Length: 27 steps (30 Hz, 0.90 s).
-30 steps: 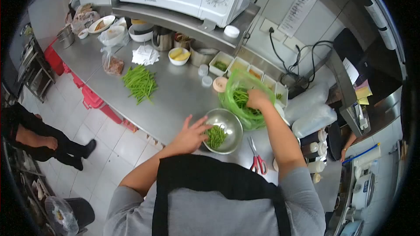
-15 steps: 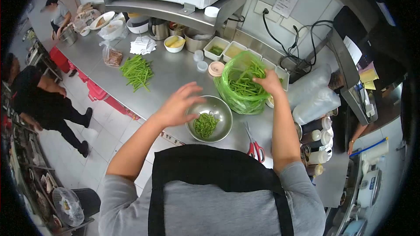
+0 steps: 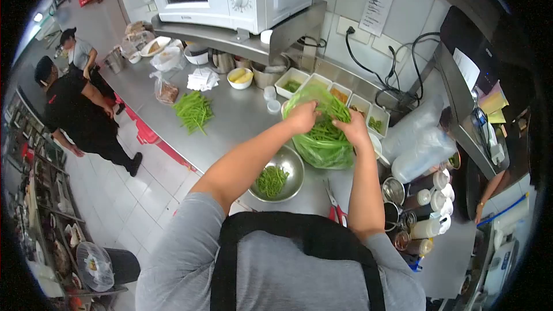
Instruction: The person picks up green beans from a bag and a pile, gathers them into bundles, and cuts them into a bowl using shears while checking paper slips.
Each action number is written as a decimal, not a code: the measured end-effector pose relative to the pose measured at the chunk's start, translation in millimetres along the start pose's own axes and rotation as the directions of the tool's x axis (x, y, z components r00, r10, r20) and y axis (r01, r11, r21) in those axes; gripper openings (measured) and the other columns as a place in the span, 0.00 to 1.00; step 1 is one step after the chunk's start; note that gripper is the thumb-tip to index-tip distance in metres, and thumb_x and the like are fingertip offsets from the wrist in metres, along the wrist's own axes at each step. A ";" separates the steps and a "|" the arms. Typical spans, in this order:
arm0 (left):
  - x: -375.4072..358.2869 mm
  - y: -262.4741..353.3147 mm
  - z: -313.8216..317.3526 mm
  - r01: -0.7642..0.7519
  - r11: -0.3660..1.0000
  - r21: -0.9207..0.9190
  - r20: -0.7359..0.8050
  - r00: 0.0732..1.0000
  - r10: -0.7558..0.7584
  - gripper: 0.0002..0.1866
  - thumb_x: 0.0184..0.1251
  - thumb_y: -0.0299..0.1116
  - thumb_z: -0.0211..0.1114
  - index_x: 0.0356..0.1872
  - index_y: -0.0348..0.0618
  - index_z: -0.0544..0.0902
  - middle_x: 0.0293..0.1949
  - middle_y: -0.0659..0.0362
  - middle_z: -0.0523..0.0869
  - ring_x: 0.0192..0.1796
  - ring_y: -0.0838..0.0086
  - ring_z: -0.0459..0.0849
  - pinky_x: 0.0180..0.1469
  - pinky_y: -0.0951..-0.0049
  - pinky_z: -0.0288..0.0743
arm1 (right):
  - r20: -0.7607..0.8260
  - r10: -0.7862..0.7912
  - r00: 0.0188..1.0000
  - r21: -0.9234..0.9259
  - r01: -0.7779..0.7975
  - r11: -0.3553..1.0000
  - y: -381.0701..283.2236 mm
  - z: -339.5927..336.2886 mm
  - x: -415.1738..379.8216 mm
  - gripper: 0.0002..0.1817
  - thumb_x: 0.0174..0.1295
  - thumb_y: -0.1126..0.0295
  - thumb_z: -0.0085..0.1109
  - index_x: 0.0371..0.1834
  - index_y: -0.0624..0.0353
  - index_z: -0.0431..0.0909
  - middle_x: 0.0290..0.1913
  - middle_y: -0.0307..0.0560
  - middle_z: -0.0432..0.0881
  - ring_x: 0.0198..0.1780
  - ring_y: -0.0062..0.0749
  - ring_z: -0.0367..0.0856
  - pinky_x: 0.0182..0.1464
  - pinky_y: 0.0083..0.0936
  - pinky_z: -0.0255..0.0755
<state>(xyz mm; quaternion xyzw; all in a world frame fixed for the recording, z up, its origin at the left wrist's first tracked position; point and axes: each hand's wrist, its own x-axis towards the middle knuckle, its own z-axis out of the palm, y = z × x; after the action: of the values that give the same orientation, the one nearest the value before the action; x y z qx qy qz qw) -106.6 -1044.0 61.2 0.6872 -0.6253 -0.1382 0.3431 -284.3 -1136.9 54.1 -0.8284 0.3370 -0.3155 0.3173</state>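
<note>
- Pinching the green bag [image 3: 328,157] at ten o'clock with the left hand [image 3: 303,117].
- Apparently grasping green beans [image 3: 326,132] with the right hand [image 3: 353,130], at three o'clock.
- Resting on the desk [image 3: 224,133], at the bowl's [image 3: 295,175] two o'clock.
- Likely light, limp, slippery; best held by gathered rim.

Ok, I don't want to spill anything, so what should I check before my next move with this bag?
1. Green plastic bag open at the top: ok.
2. Left hand and right hand both at its mouth: ok.
3. What the left hand grips, bag or beans: cannot tell.
4. Metal bowl upright, with cut green pieces inside: ok.
5. Red-handled scissors outside the bowl: ok.
6. Long green bean pile apart from the bowl: ok.
</note>
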 end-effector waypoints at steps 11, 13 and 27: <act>-10.3 -5.3 -23.1 -0.211 0.960 0.182 0.246 0.955 0.163 0.36 0.54 0.28 0.63 0.64 0.34 0.57 0.60 0.44 0.69 0.64 0.56 0.66 0.62 0.65 0.63 | -0.087 0.143 0.986 0.951 0.040 0.305 -56.2 -32.2 5.4 0.08 0.56 0.73 0.61 0.38 0.58 0.74 0.29 0.41 0.76 0.31 0.27 0.75 0.36 0.25 0.70; -2.0 -4.6 -41.8 -0.135 0.956 -0.259 0.220 0.956 0.195 0.37 0.57 0.33 0.63 0.66 0.36 0.55 0.62 0.46 0.68 0.65 0.59 0.65 0.64 0.65 0.61 | -0.042 0.087 0.995 0.983 0.026 0.180 -71.2 -33.7 4.0 0.09 0.56 0.73 0.62 0.38 0.59 0.73 0.29 0.40 0.76 0.30 0.27 0.75 0.36 0.26 0.70; -208.3 -3.0 -44.4 0.556 -0.002 -0.831 0.523 0.784 0.336 0.52 0.40 0.54 0.74 0.65 0.39 0.58 0.60 0.48 0.68 0.58 0.65 0.73 0.55 0.64 0.71 | 0.811 -0.342 0.474 0.522 -0.851 0.058 -136.8 70.5 -166.3 0.11 0.46 0.73 0.62 0.31 0.60 0.70 0.23 0.43 0.72 0.25 0.31 0.74 0.35 0.28 0.71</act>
<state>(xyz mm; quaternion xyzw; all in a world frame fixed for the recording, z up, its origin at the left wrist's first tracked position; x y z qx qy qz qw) -114.3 -832.0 41.7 0.2030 -0.3466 -0.7744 0.4889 -278.8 -910.5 61.5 -0.3298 0.0264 0.0570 0.9420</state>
